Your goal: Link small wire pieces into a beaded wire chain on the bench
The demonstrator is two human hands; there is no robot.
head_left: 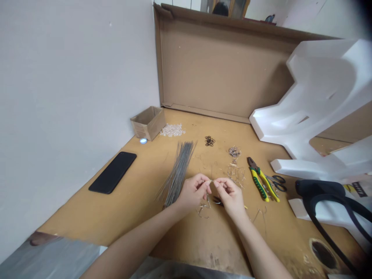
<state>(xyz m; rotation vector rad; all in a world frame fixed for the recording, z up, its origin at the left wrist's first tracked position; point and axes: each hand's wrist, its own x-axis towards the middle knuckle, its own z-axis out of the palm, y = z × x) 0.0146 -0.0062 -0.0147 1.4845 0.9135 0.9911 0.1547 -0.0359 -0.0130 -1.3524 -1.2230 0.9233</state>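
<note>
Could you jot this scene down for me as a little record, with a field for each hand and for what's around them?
Left hand: fingertips pinching a small wire piece
Right hand: fingertips at the same piece, close to the left
Beside left hand: bundle of thin grey wires
Right of right hand: yellow-and-green pliers, scissors
Beyond hands: black rings
Far left: black phone
Back left: small open carton, pile of clear pieces
Surface: tan tabletop
</note>
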